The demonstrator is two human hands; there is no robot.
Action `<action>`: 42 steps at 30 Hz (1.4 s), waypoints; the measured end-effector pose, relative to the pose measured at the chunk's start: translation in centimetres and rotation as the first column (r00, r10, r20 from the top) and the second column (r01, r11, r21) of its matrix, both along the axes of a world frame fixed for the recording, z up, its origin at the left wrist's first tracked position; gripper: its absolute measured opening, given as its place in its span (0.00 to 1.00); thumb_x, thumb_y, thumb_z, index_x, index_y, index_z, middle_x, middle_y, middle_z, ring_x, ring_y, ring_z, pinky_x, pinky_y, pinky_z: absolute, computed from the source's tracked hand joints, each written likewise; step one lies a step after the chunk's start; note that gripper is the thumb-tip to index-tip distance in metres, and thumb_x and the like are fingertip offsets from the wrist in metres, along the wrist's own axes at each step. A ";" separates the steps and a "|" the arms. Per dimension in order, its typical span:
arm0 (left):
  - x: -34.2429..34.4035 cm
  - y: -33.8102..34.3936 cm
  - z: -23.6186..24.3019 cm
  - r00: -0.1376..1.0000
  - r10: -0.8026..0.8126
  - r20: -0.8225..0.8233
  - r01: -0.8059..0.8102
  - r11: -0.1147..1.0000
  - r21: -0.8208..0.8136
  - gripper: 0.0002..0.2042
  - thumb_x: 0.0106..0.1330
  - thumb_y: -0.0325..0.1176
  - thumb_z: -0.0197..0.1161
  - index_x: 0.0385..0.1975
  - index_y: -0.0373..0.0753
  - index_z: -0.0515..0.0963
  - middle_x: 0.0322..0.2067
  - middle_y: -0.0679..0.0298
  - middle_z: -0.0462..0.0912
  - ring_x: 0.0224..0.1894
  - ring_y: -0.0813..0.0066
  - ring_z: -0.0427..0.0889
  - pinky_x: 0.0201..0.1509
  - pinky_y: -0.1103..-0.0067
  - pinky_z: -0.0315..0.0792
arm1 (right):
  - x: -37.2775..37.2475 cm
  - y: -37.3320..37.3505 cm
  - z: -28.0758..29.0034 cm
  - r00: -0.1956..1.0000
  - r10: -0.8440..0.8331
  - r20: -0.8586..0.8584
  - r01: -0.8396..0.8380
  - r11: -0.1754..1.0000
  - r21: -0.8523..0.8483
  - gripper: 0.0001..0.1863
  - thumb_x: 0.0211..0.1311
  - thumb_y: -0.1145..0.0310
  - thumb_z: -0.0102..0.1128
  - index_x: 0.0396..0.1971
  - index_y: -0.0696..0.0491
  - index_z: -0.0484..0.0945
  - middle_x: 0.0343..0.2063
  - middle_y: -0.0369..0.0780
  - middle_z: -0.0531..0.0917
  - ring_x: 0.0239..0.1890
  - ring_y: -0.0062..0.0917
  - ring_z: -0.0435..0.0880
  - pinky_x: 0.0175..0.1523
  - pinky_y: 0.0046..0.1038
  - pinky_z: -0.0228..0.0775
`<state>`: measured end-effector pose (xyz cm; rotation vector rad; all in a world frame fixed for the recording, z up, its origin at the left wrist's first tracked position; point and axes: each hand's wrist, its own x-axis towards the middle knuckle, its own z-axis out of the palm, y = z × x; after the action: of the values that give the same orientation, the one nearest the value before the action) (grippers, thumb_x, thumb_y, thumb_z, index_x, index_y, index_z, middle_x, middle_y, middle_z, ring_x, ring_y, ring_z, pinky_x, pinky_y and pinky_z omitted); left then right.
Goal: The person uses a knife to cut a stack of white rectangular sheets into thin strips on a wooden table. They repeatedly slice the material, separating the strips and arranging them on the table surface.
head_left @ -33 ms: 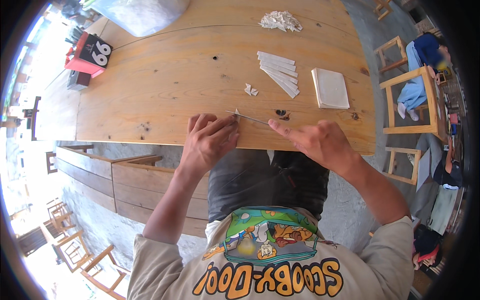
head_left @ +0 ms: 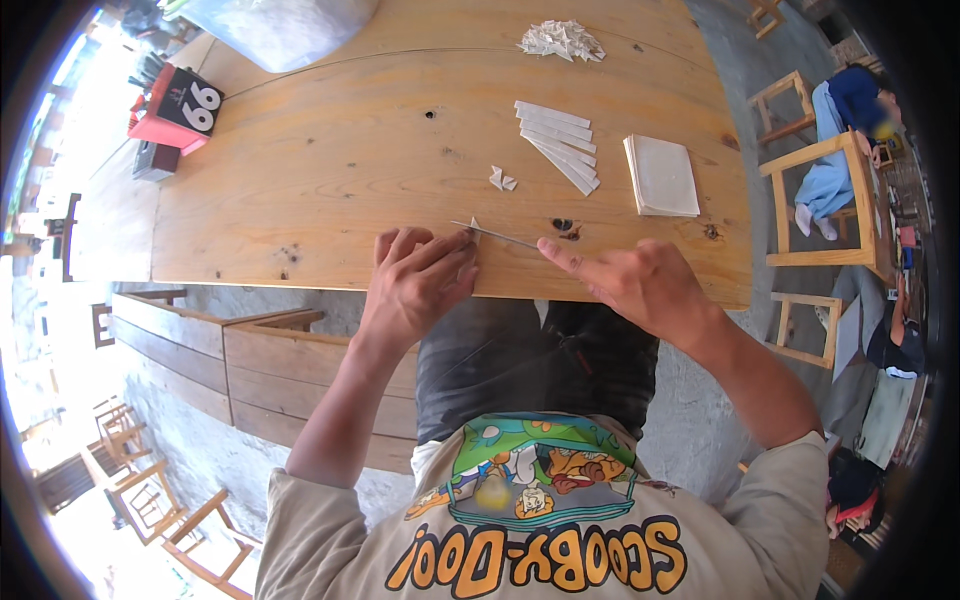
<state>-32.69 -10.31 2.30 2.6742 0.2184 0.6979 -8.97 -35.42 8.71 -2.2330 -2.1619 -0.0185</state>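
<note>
Currently pinched piece: a small, white, pointed scrap of folded paper (head_left: pixel 474 231), at the left hand (head_left: pixel 418 270), by the near edge of the pale wooden counter (head_left: pixel 330 200).
Left hand: fingers bent and drawn together, pinching the folded scrap.
Right hand: closed around one end of a slim, grey metal blade (head_left: pixel 508 237), a digit stretched along it; the blade's left end lies at the scrap, contact hard to tell.
Scrap's feel: probably very light, thin, easily creased or torn.
Scrap's hold: best flat by its folded edge, fingertips away from the blade.
Fanned white paper strips (head_left: pixel 556 135): far side, likely limp; lift singly by an end.
Square white paper stack (head_left: pixel 664 177): right side; sheets may slide, so grip opposite edges.
</note>
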 end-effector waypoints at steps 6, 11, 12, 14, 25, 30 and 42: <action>-0.1 0.0 -0.2 1.000 0.017 -0.006 -0.017 1.000 0.006 0.15 0.65 0.33 0.87 0.51 0.47 0.96 0.59 0.74 0.97 0.51 0.65 0.87 0.64 0.66 0.75 | 0.5 0.2 0.1 0.999 -0.001 -0.036 0.000 1.000 -0.015 0.47 0.70 0.68 0.81 0.88 0.29 0.77 0.24 0.38 0.88 0.23 0.33 0.90 0.33 0.37 0.87; -0.1 -0.1 -0.3 1.000 0.026 0.005 -0.026 1.000 -0.014 0.15 0.65 0.30 0.86 0.51 0.47 0.95 0.59 0.74 0.97 0.51 0.65 0.87 0.63 0.66 0.75 | 0.4 0.4 0.2 0.998 -0.013 -0.059 0.008 0.995 -0.095 0.47 0.71 0.70 0.79 0.89 0.30 0.76 0.25 0.41 0.90 0.24 0.36 0.92 0.34 0.41 0.89; -0.2 -0.1 -0.1 1.000 0.010 -0.008 -0.010 1.000 -0.028 0.15 0.64 0.29 0.85 0.51 0.47 0.95 0.59 0.74 0.97 0.51 0.65 0.87 0.64 0.66 0.75 | 0.4 0.3 0.4 0.997 -0.023 -0.070 0.014 0.992 -0.126 0.46 0.71 0.70 0.79 0.89 0.30 0.76 0.25 0.41 0.90 0.25 0.37 0.92 0.34 0.42 0.89; -0.2 0.5 0.3 0.999 -0.018 -0.042 0.015 0.998 -0.062 0.16 0.63 0.27 0.83 0.51 0.47 0.95 0.60 0.73 0.97 0.51 0.65 0.87 0.64 0.66 0.75 | 0.7 0.5 0.7 0.993 -0.040 -0.113 0.026 0.992 -0.127 0.45 0.73 0.71 0.77 0.89 0.31 0.76 0.26 0.42 0.91 0.26 0.39 0.93 0.36 0.43 0.89; -0.2 2.6 0.1 0.985 -0.163 -0.050 0.160 0.986 -0.055 0.18 0.63 0.29 0.85 0.53 0.47 0.97 0.62 0.71 0.96 0.54 0.66 0.89 0.65 0.66 0.75 | -1.4 0.3 -0.6 0.839 -0.370 -0.398 0.373 0.925 -0.075 0.40 0.80 0.71 0.70 0.88 0.30 0.76 0.29 0.48 0.91 0.31 0.51 0.93 0.42 0.51 0.89; -0.1 0.1 0.0 1.000 -0.025 -0.002 0.025 1.000 0.009 0.16 0.65 0.34 0.87 0.53 0.48 0.97 0.60 0.73 0.96 0.52 0.69 0.89 0.64 0.66 0.75 | -3.1 -0.4 -0.5 0.898 -0.293 -0.328 0.316 0.949 0.016 0.43 0.77 0.73 0.74 0.88 0.30 0.77 0.29 0.46 0.92 0.30 0.48 0.94 0.41 0.49 0.90; -0.1 -1.4 -0.3 0.995 0.089 -0.038 -0.089 0.996 0.010 0.17 0.61 0.32 0.88 0.51 0.51 0.96 0.60 0.74 0.95 0.52 0.66 0.90 0.68 0.62 0.73 | -4.3 -0.7 -1.3 0.959 -0.183 -0.217 0.199 0.978 0.056 0.43 0.72 0.66 0.80 0.87 0.34 0.79 0.22 0.39 0.89 0.22 0.33 0.92 0.33 0.40 0.88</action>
<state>-32.83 -11.70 1.98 2.7015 0.3475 0.6762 -13.29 -36.10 7.40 -2.2757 -1.8037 0.1217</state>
